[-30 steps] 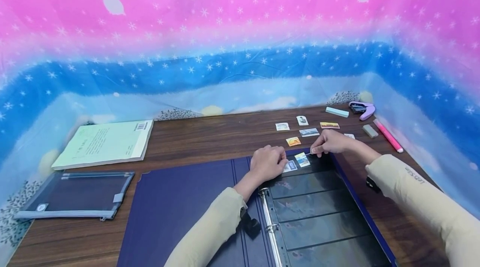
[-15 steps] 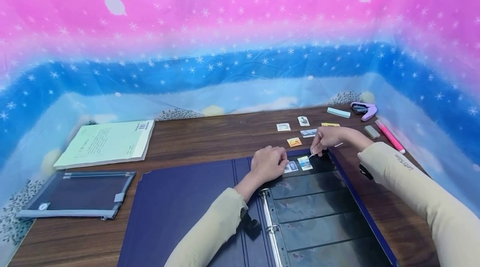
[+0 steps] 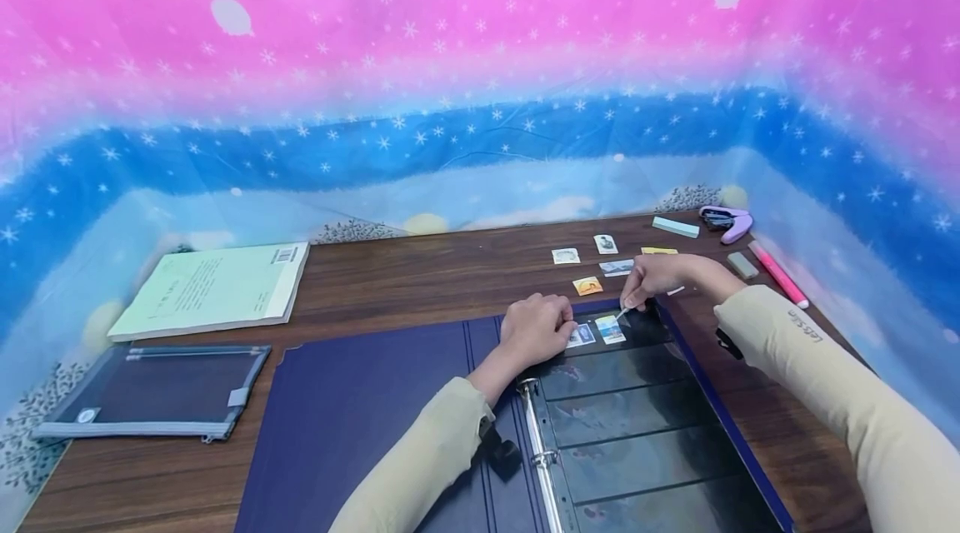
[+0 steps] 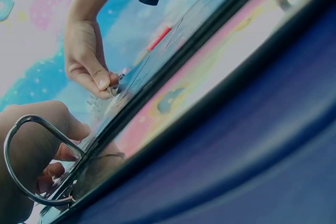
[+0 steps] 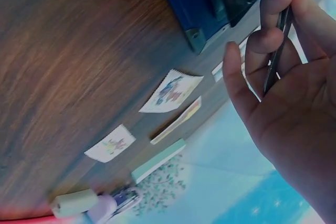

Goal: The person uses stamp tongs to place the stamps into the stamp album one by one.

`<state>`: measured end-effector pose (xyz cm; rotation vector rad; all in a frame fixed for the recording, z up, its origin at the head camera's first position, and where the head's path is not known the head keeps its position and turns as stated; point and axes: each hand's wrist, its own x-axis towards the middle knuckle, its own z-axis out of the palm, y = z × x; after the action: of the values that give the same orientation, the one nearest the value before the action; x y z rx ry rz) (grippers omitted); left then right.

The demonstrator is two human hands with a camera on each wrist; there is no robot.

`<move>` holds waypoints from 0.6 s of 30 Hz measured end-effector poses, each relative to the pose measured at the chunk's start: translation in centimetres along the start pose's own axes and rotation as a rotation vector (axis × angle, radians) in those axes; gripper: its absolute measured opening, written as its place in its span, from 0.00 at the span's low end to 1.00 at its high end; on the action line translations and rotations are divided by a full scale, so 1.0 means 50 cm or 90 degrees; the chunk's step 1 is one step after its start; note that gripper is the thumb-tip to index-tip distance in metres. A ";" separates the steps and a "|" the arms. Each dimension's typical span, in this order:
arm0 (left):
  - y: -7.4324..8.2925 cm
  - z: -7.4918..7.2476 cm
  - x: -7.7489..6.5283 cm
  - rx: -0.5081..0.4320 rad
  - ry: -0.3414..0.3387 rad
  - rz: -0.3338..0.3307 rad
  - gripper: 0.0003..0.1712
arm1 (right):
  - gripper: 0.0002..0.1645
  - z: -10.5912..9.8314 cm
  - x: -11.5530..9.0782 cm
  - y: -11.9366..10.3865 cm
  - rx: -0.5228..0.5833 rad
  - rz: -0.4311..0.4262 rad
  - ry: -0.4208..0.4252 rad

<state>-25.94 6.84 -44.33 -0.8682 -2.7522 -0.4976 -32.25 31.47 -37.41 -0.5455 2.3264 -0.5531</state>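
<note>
In the head view a dark blue stamp album [image 3: 367, 408] lies open, its black pocket page [image 3: 637, 408] on the right. My left hand [image 3: 534, 328] rests at the page's top left corner with fingers bent, beside a stamp [image 3: 581, 336] in the top strip. My right hand [image 3: 652, 278] pinches metal tweezers [image 5: 273, 69] between thumb and fingers. Their tips reach the upper right edge of a blue and yellow stamp [image 3: 611, 331] lying at the top strip; whether it is tucked in I cannot tell. Silver binder rings [image 4: 39, 124] stand near my left hand.
Behind the album lie several loose stamps, among them an orange one [image 3: 588, 286]. Toward the right are a mint-coloured block [image 3: 676, 226], a purple stapler [image 3: 738, 226], an eraser [image 3: 742, 265] and a pink marker [image 3: 780, 275]. A green book [image 3: 213, 287] and zip pouch [image 3: 157, 390] lie left.
The blue and yellow stamp has shifted slightly right and down and sits straighter. My right hand has turned, with its wrist moving in to the left. My left hand stays put.
</note>
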 end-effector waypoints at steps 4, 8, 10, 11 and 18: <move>0.000 0.001 -0.001 0.000 0.009 0.003 0.06 | 0.15 -0.006 -0.013 0.023 0.023 0.010 0.017; -0.001 0.003 0.000 0.004 0.011 0.003 0.06 | 0.17 -0.016 -0.031 0.050 0.031 0.019 0.065; -0.001 0.003 0.001 0.010 0.010 0.002 0.07 | 0.18 -0.019 -0.039 0.061 0.028 0.020 0.107; -0.002 0.003 0.001 0.013 0.009 0.001 0.07 | 0.18 -0.019 -0.043 0.064 0.028 0.019 0.132; 0.003 0.001 0.002 0.023 -0.009 0.000 0.07 | 0.20 0.006 -0.052 0.067 0.035 0.028 0.289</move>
<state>-25.92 7.03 -44.31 -0.8658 -2.7648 -0.4429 -31.02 35.50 -38.04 -0.3672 2.7307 -0.7836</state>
